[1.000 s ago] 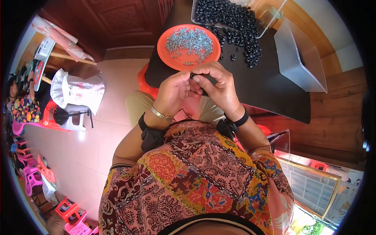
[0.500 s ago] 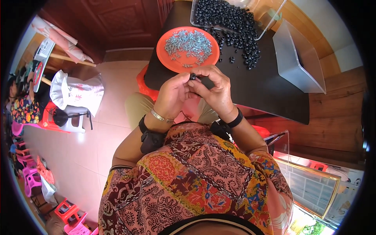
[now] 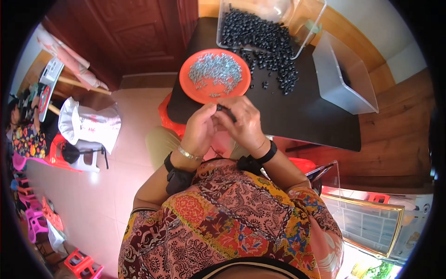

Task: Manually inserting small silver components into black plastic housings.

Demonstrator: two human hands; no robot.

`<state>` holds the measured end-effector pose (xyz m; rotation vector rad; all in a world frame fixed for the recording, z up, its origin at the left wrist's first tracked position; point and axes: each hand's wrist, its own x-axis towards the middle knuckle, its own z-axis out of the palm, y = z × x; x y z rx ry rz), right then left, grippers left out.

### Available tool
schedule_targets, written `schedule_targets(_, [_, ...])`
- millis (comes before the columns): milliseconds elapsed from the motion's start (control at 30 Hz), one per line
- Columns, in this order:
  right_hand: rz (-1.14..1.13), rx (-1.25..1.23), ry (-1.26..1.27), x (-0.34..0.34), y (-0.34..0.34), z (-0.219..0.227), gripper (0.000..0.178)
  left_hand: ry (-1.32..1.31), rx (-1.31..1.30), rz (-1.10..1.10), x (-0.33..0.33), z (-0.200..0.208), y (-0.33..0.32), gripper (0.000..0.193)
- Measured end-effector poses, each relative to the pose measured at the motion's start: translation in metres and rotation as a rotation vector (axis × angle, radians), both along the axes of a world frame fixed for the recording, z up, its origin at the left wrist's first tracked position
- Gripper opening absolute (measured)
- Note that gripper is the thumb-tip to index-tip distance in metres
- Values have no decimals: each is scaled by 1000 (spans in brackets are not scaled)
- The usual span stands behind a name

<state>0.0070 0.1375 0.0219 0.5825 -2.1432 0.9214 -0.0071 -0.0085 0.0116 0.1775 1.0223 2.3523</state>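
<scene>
Between my two hands, just in front of the orange plate, is a small black plastic part [image 3: 219, 107]. My left hand [image 3: 200, 125] pinches it with thumb and fingertips from the left. From the right, my right hand [image 3: 242, 122] curls its thumb and fingers in against it, closed. Fingers cover most of the part, so its full shape cannot be made out. Small silvery metal pieces, like screws, [image 3: 216, 69] lie heaped on the orange plate [image 3: 189, 89]. Many loose black parts of similar look [image 3: 284, 74] are spread over the dark table [image 3: 297, 111].
A clear bin [image 3: 226, 28] lies tipped at the back, black parts spilling out. Another translucent bin [image 3: 346, 86] stands at the table's right. A white sack [image 3: 95, 123] rests on a stool at left. A person [image 3: 28, 130] sits at far left, near pink stools [image 3: 35, 223].
The view has tilted, so plate, table and bins sit lower and slightly left. Both hands stay together at the small black part; my right fingers now curl further over it.
</scene>
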Motion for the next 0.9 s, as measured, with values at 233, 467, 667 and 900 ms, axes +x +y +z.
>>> schedule_targets(233, [28, 2, -47, 2, -2, -1, 26, 3, -69, 13, 3, 2, -1, 27])
schedule_targets(467, [6, 71, -18, 2, -5, -1, 26, 11, -49, 54, 1, -9, 3, 26])
schedule_targets(667, [-17, 179, -30, -1, -8, -7, 24, -72, -85, 130, 0, -11, 6, 22])
schedule_targets(900, [4, 239, -81, 0, -11, -7, 21, -145, -140, 163, 1, -17, 6, 23])
